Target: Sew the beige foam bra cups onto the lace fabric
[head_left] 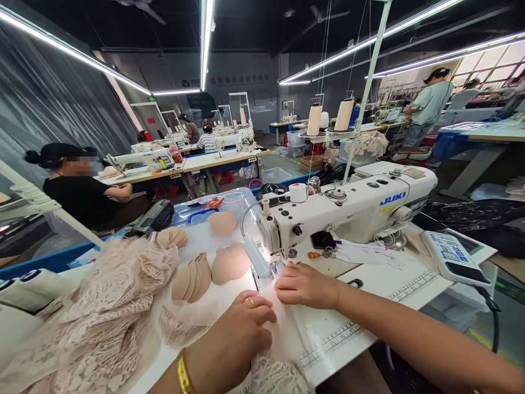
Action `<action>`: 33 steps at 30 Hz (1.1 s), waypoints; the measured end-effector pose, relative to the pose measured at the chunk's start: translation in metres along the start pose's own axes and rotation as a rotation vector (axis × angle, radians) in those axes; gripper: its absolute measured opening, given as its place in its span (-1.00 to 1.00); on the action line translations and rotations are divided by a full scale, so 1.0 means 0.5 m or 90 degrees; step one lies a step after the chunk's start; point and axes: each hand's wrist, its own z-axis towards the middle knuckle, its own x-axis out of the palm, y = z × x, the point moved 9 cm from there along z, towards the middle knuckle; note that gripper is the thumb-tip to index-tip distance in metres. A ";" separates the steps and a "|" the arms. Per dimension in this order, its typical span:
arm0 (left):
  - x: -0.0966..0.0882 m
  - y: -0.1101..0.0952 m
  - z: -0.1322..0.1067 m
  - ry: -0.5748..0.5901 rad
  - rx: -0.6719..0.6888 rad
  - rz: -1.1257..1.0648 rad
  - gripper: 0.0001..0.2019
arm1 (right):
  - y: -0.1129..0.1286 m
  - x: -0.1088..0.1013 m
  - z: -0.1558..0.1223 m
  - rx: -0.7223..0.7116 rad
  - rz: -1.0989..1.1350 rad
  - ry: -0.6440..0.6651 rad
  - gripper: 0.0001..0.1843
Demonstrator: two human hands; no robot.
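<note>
A white JUKI sewing machine (336, 202) stands on the worktable, its lit needle area just beyond my hands. Pale pink lace fabric (279, 375) lies under my left hand (235, 334) and drapes toward the table's front edge. The fingers of that hand, one with a ring, are curled on the cloth. My right hand (305, 285) is at the presser foot, fingers bent together over the sheer part of the same fabric; its fingertips are partly hidden. Beige oval pads (192, 280) lie fanned out left of the needle, near another beige piece (230, 264).
A large heap of lace (102, 306) covers the left side. Behind the needle sits a clear plastic bin (240, 198). A control panel (455, 257) stands at the right, and thread cones (315, 120) rise behind the machine. A person (82, 191) sits at the left.
</note>
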 end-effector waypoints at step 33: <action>0.020 0.102 0.070 -0.013 -0.040 0.003 -0.83 | -0.103 0.041 -0.047 0.235 0.039 0.071 -0.63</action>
